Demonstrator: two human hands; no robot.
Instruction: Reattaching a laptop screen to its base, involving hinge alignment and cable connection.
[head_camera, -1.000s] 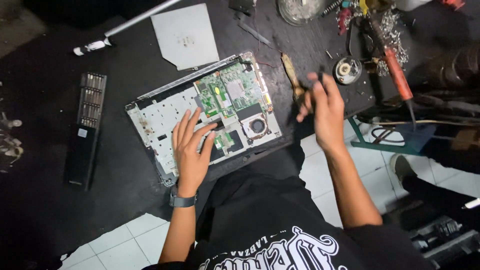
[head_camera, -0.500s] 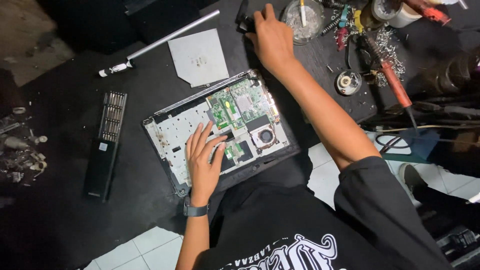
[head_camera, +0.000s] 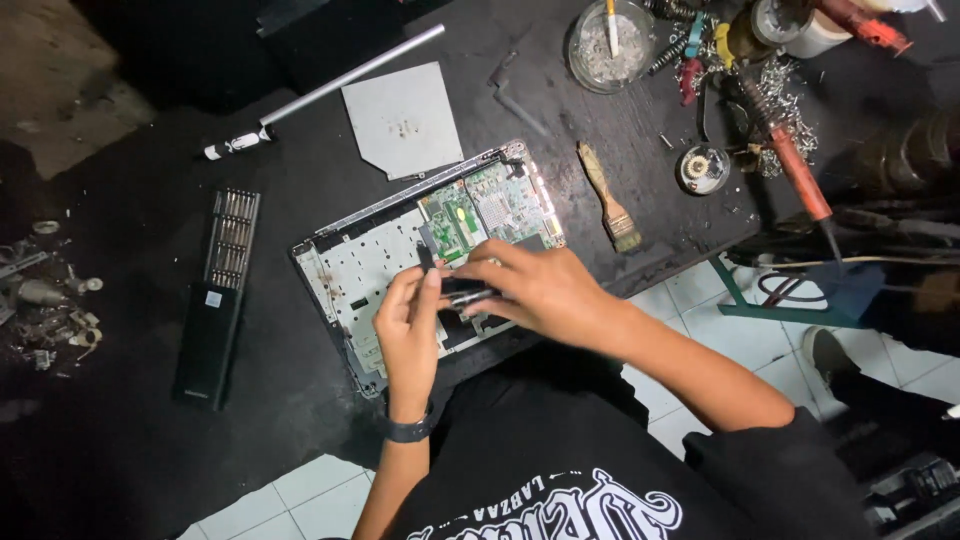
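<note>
Head view: both hands, left (head_camera: 408, 330) and right (head_camera: 535, 290), pinch a dark tool (head_camera: 462, 292) over the opened laptop (head_camera: 385, 245).

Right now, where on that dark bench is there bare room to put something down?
Bare patches: between the bit set case and the opened laptop, and between the grey panel and the glass dish. Crowded: the far right corner around the soldering iron, and the left edge with small scrap parts.
</note>
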